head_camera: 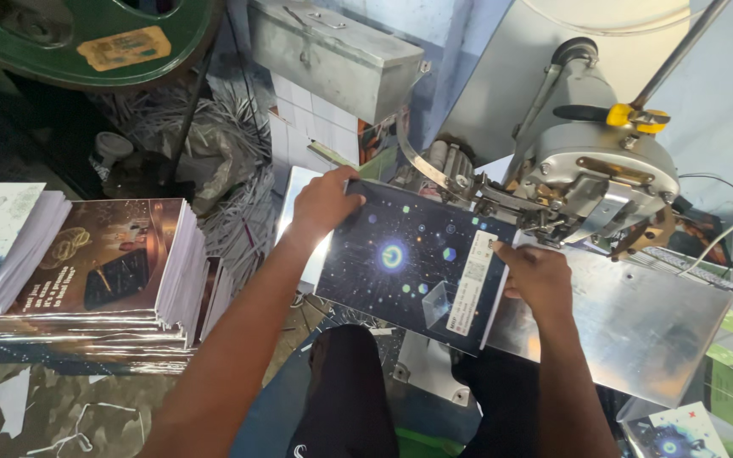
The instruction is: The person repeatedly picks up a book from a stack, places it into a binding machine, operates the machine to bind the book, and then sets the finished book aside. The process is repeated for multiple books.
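A dark booklet [409, 259] with a starry cover and a white label strip lies tilted on the shiny metal table [638, 322] of a grey stitching machine [595, 178]. My left hand [324, 202] grips the booklet's far left corner. My right hand [536, 276] holds its right edge, just under the machine's head.
A stack of printed booklets [103, 271] sits at the left, with an open pile [10, 237] further left. Shredded paper trimmings [214, 144] lie behind. A metal box [332, 51] hangs above. More printed covers [680, 432] are at the lower right. My dark-trousered knees [358, 390] are below.
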